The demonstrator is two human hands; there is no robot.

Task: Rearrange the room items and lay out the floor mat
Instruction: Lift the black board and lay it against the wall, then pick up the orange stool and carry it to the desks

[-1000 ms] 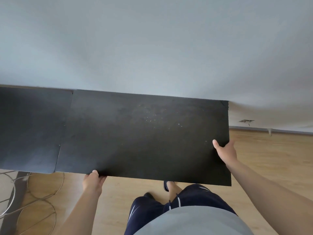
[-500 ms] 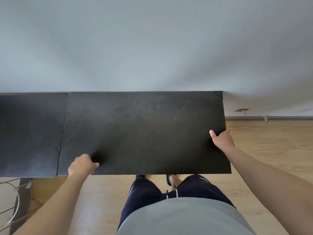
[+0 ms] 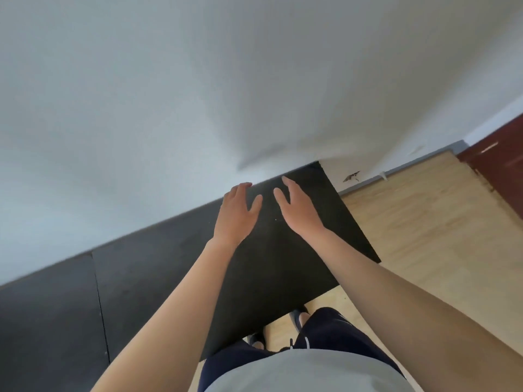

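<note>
Our left hand (image 3: 237,213) and right hand (image 3: 295,206) hover side by side, fingers spread wide and holding nothing, over the flat black rectangular floor mat (image 3: 297,258), which lies on the wooden floor (image 3: 424,236) along the white wall (image 3: 198,94).

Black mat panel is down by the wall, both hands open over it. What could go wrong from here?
1. The left hand and right hand hover over the black foam mat panel's wall edge; pressing there may slide it on the light wood floor.
2. That could open the seam with the neighbouring grey mat panel.
</note>
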